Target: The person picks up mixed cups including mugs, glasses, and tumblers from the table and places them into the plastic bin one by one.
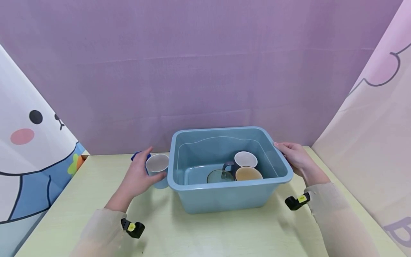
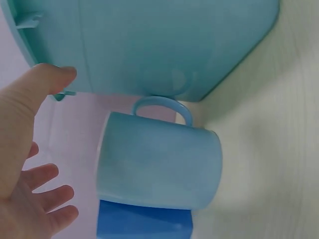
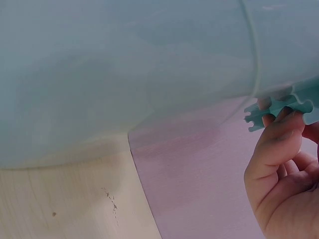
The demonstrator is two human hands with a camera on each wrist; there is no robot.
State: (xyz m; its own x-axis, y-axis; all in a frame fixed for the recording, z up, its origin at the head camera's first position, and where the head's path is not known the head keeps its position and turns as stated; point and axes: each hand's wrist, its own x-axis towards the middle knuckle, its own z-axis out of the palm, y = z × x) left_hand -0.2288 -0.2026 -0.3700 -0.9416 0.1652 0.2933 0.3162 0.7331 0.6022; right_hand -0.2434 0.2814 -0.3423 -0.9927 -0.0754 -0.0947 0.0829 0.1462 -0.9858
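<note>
Head view: blue tub (image 1: 224, 200) between left grip (image 1: 140, 175) and right grip (image 1: 297, 157)

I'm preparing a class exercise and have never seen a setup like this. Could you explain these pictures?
There is no machine here: a person uses a bare left hand and right hand. The wide picture comes from a camera worn on the head; the others come from the left-wrist camera and right-wrist camera. On the pale table stand a light blue mug and, beside it, a dark blue object. The right hand grips the rim of a blue bin containing a dark mug, a tan-lined cup and a see-through item. The left hand, fingers spread, is near the light blue mug.
</note>
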